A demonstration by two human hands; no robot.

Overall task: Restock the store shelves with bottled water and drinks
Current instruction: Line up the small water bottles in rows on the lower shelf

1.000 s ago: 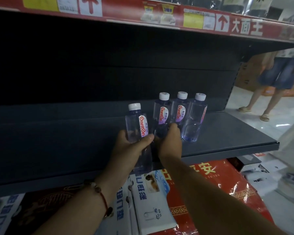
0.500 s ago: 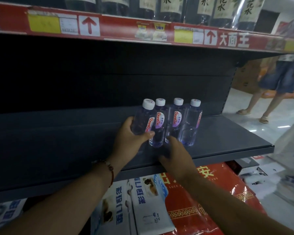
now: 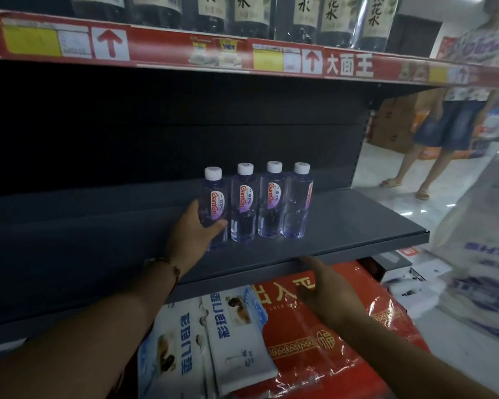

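Note:
Several small clear water bottles with white caps and red-and-purple labels stand in a row on the dark grey shelf [image 3: 357,226]. My left hand [image 3: 195,234] grips the leftmost bottle [image 3: 213,203] low on its body, thumb across the front. Beside it stand a second bottle [image 3: 244,203], a third bottle [image 3: 271,198] and the rightmost bottle [image 3: 298,200], all upright and close together. My right hand [image 3: 326,286] hangs below the shelf's front edge, fingers relaxed, holding nothing.
The shelf above has a red price strip [image 3: 242,53] and dark bottles [image 3: 329,15]. Below the shelf lie white-and-blue packs [image 3: 234,335] and a red pack [image 3: 329,355]. A person's legs [image 3: 432,168] stand in the aisle to the right, near cardboard boxes [image 3: 392,122].
My left hand has set its bottle upright at the left end of the row. My right hand has drawn back off the shelf and dropped below its front edge.

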